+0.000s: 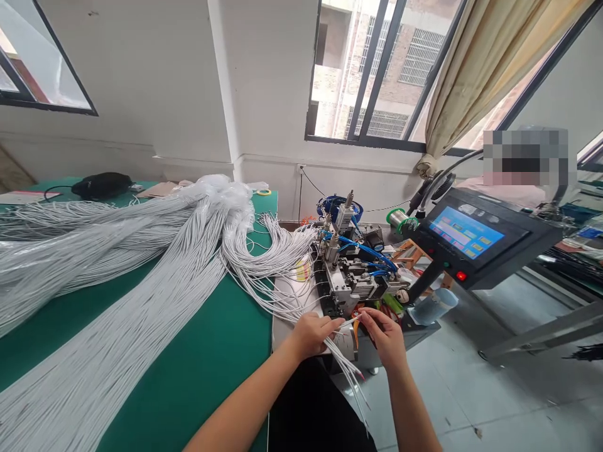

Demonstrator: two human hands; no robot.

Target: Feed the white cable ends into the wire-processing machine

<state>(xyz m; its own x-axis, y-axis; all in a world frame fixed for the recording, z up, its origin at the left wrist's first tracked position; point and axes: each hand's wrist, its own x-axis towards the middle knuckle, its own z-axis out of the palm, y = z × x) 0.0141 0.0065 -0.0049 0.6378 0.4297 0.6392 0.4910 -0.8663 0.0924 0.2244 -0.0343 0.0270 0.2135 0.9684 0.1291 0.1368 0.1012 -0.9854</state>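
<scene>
My left hand (pixel 313 334) is closed around a bunch of thin white wires (pixel 346 370) whose ends hang down past the table edge. My right hand (pixel 384 331) pinches a single white wire (pixel 347 322) stretched between the two hands, just in front of a small metal machine (pixel 353 276) with blue air hoses. Both hands hover close to the machine's front. Long bundles of white wires (pixel 141 301) fan across the green table (pixel 211 364) to my left and lead toward my left hand.
A touchscreen control panel (pixel 471 235) on an arm stands right of the machine. A black pouch (pixel 101 185) and a tape roll (pixel 264 192) lie at the table's far end. Another person sits at the far right behind the panel. Grey floor lies below right.
</scene>
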